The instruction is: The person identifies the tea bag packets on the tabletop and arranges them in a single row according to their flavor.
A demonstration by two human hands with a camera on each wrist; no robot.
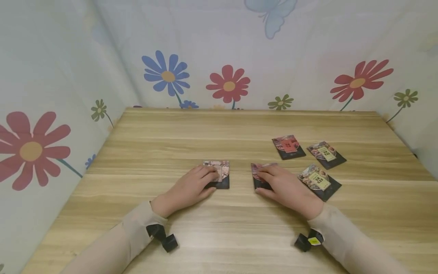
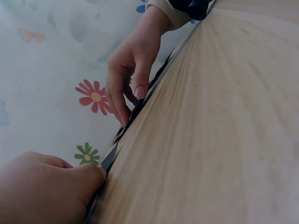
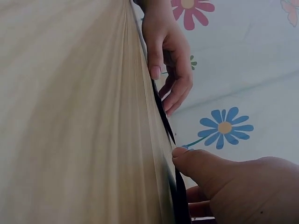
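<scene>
Two flat printed packets lie side by side near the table's middle, each with a colourful picture above a black lower part. My left hand holds the left packet, fingers bent over its face and thumb at its near edge. On the right packet, my right hand does likewise, covering most of it. In the left wrist view a dark packet corner sticks out past the left thumb, tilted a little up. The right wrist view shows the right thumb against the packet's dark edge.
Three more packets lie to the right: a red-labelled one at the back, a yellow-labelled one beside it, and another yellow-labelled one close to the right wrist. Behind the wooden table hangs a flowered curtain.
</scene>
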